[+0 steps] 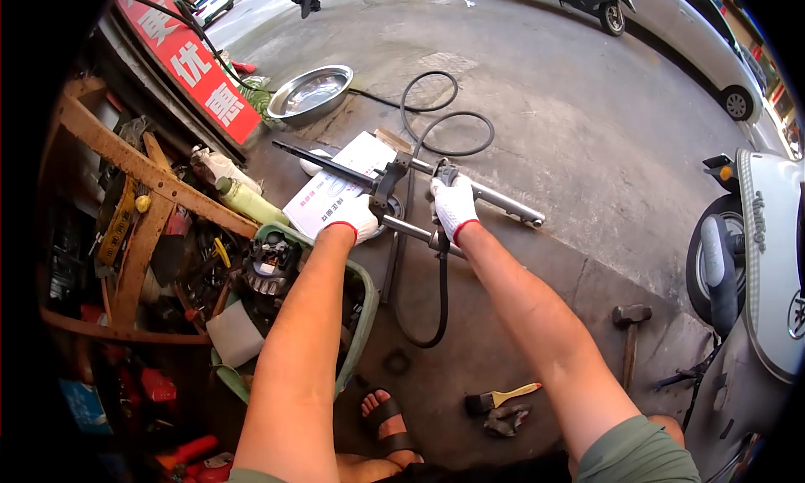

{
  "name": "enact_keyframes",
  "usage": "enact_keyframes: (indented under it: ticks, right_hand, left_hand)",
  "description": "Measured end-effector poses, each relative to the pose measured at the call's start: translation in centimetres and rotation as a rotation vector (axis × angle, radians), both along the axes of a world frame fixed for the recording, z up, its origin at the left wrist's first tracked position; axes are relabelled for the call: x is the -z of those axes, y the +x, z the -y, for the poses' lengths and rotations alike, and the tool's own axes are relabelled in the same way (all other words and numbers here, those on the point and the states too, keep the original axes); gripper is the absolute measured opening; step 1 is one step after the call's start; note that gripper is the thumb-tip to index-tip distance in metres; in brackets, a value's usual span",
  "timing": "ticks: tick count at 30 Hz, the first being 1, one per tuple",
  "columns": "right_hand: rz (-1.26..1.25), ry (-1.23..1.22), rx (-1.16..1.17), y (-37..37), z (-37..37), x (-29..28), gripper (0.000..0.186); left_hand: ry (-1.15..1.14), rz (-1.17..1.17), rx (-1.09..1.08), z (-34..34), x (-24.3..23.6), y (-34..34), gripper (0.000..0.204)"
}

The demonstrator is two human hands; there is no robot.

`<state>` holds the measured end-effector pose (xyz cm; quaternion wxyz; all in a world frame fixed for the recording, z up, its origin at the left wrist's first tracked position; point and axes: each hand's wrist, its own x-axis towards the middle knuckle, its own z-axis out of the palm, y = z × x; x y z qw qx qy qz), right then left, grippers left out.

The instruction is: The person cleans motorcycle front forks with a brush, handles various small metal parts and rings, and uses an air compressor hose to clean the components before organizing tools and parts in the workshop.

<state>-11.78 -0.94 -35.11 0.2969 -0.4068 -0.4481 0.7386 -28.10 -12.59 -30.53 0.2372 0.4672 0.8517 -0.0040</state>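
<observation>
A front fork [511, 206], which looks like one from a scooter or motorcycle, is held off the ground before me. Its black stem points to the far left and its two metal legs run to the right. My left hand [359, 218], in a white glove with a red cuff, is closed on it by the black clamp [388, 184]. My right hand [455, 203], gloved alike, is closed round the upper leg beside a small dark metal part [446, 172]. The palms hide the exact grip. A black hose [444, 303] hangs in a loop below the fork. Behind it lies a white printed box [314, 199].
A metal basin [310, 96] and a coiled black hose [470, 133] lie beyond. At left are a green tub [362, 303] of parts and a rusty frame [126, 148]. A hammer [631, 336], a brush [503, 397] and a parked scooter [767, 273] are at right.
</observation>
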Motion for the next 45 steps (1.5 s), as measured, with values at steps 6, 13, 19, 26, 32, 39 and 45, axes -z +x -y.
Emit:
enact_keyframes:
  ticks: [6, 13, 19, 26, 32, 39, 45]
  right_hand:
    - [0.193, 0.078, -0.417, 2.4, 2.3, -2.6, 0.010]
    - [0.081, 0.010, -0.076, 4.8, 3.4, -1.8, 0.017]
    - [0.102, 0.265, 0.062, 3.9, 0.7, -1.7, 0.011]
    - [0.189, 0.290, -0.366, 4.6, 0.5, -4.6, 0.015]
    - [0.059, 0.135, -0.401, 10.3, 3.0, -3.1, 0.017]
    - [0.005, -0.032, 0.023, 18.5, 1.3, 1.3, 0.020]
    - [0.057, -0.018, 0.096, 22.9, 1.5, 2.7, 0.015]
  left_hand:
    - [-0.072, -0.081, 0.013, 0.3, -0.4, -0.4, 0.041]
    - [0.060, -0.012, -0.058, -1.2, -2.0, 2.4, 0.041]
    - [0.007, -0.110, -0.003, -1.5, 1.6, -0.2, 0.046]
    - [-0.001, -0.096, 0.032, -0.3, -1.0, 0.3, 0.045]
    - [0.170, -0.411, 0.195, 0.5, -1.1, 3.0, 0.033]
    - [-0.249, -0.015, 0.548, 4.1, 1.9, 12.1, 0.032]
    - [-0.230, -0.094, 0.691, 15.2, 8.1, 18.1, 0.026]
